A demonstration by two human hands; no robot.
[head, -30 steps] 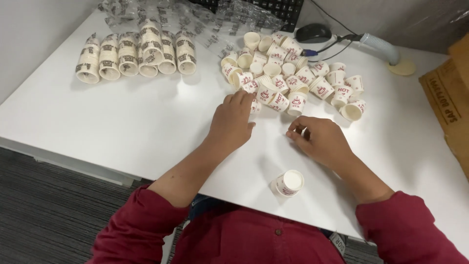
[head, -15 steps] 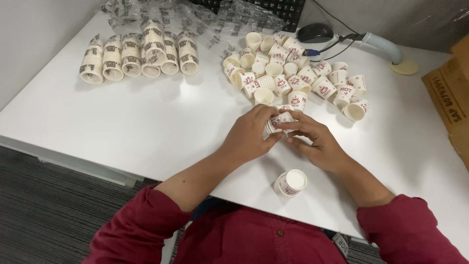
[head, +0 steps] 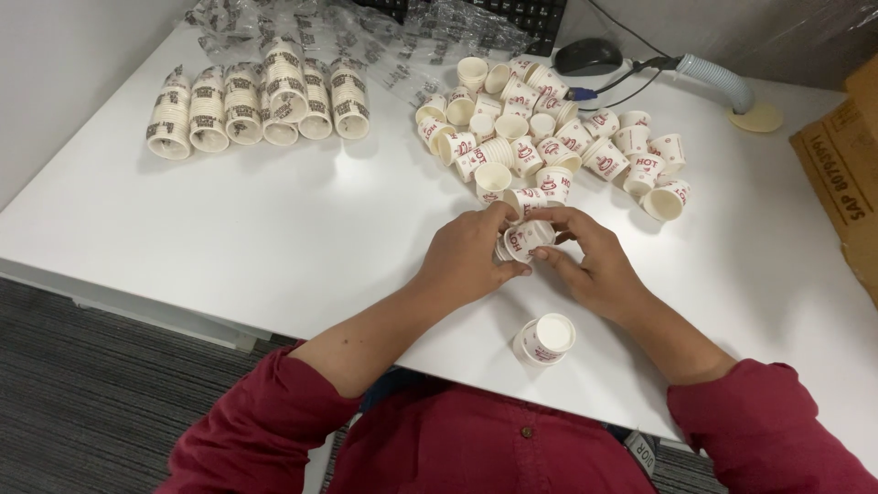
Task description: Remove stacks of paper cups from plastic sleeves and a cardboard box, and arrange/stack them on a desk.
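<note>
- While both hands met over the white table (head: 274, 229), the small paper cups (head: 527, 240) they shared lay near the table's middle, at 6 o'clock from the loose cup pile (head: 549, 137); they looked like two or three cups pushed one into another, lying on their side.
- Loose cups of the pile, white with red print, sat jumbled at 12 o'clock from the hands, some upright with empty mouths showing, some tipped over.
- Six wrapped sleeves of stacked cups (head: 261, 105) lay side by side at 10 o'clock, well apart from the hands.
- One short upturned cup stack (head: 545, 340) stood at 6 o'clock from the hands, near the table's front edge and just before the person's red shirt.
- Crumpled clear wrappers (head: 402, 41) lay along the far edge; a mouse (head: 588, 57) and a keyboard (head: 526, 16) sat at 12 o'clock beyond the pile, and a cardboard box (head: 846, 174) stood at 3 o'clock at the right edge.
- Bare tabletop spread wide at 9 o'clock, between the sleeves and the front edge, and a narrower strip at 3 o'clock before the box.
- Left hand (head: 471, 256) curled around the nested cups' left side, fingers pinched on them.
- Right hand (head: 590, 265) pinched the same cups from the right, thumb below and fingertips above.
</note>
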